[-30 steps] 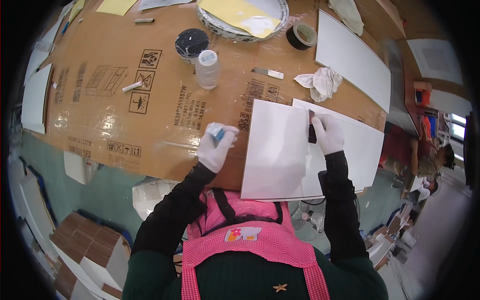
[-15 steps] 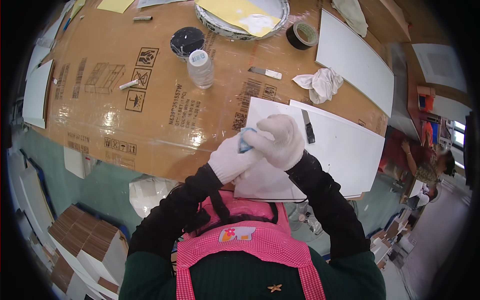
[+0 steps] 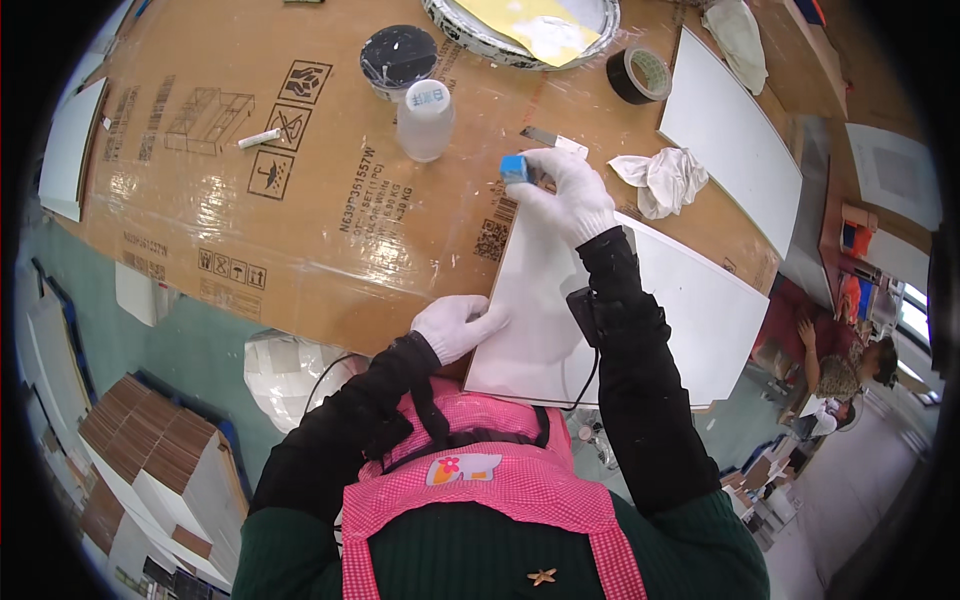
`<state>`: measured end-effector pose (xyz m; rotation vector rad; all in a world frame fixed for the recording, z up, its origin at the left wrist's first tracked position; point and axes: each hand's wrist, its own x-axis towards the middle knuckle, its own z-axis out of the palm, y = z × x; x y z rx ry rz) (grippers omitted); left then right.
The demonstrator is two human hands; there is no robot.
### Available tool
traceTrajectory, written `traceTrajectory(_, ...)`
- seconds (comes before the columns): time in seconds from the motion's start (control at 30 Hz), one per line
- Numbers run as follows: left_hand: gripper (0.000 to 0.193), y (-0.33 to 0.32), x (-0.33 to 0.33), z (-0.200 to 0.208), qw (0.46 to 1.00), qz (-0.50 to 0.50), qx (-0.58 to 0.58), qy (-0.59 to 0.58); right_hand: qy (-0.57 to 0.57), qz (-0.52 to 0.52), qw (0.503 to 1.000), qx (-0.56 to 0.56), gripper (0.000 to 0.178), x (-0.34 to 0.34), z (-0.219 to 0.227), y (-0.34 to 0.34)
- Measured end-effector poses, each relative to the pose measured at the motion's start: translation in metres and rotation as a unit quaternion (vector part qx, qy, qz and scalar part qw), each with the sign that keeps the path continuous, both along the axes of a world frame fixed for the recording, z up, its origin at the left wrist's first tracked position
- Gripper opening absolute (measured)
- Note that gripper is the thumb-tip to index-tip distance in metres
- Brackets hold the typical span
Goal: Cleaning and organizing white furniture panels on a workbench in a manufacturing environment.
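Note:
My right hand (image 3: 568,190), in a white glove, pinches a small blue block (image 3: 514,169) between thumb and fingertips. It is raised over the far left corner of a white panel (image 3: 680,310) that lies on the cardboard-covered table. At the panel's near left edge rests my left hand (image 3: 455,326), also gloved, with thumb and fingers apart and nothing seen in it. Just beyond my right hand lies a scraper blade with a white handle (image 3: 570,147). A crumpled white cloth (image 3: 662,182) is to its right.
A clear bottle (image 3: 426,122) stands beside a dark tub (image 3: 398,62). Farther off are a roll of black tape (image 3: 638,75) and a paint-stained bucket lid (image 3: 460,35). A white stick (image 3: 259,139) lies left. Another white panel (image 3: 725,140) sits at right; a person (image 3: 815,345) works beyond.
My hands, together over the panel before, have parted. The right has moved away from me with the blue block; the left has dropped to the panel's edge. The black-handled blade on the panel is no longer visible.

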<state>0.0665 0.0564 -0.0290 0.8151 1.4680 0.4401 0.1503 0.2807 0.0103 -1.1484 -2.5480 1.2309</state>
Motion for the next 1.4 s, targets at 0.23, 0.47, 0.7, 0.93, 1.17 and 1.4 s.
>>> traceTrajectory(0.23,0.05,-0.001,0.0,-0.006,0.999,0.009,0.016,-0.038,0.026,-0.119,0.989,-0.084,0.034,0.007,-0.005,0.008)
traceTrajectory(0.47,0.055,0.002,0.0,-0.007,0.997,0.016,0.001,-0.073,0.082,-0.129,0.987,0.053,0.031,0.004,-0.008,0.008)
traceTrajectory(0.7,0.055,0.004,-0.002,0.002,0.997,0.016,-0.003,-0.073,0.09,-0.069,0.994,-0.008,0.033,0.016,-0.015,0.001)
traceTrajectory(0.93,0.059,-0.001,-0.004,0.0,0.995,0.025,-0.036,-0.09,0.335,-0.379,0.841,-0.192,0.029,0.047,-0.022,0.006)
traceTrajectory(1.17,0.078,-0.011,-0.004,-0.026,0.975,0.123,0.014,-0.184,0.496,-0.279,0.659,-0.493,0.03,0.107,-0.013,-0.048)
traceTrajectory(1.4,0.076,-0.008,-0.009,-0.02,0.979,0.078,0.03,-0.185,0.483,-0.198,0.626,-0.58,0.059,0.117,-0.015,-0.131)
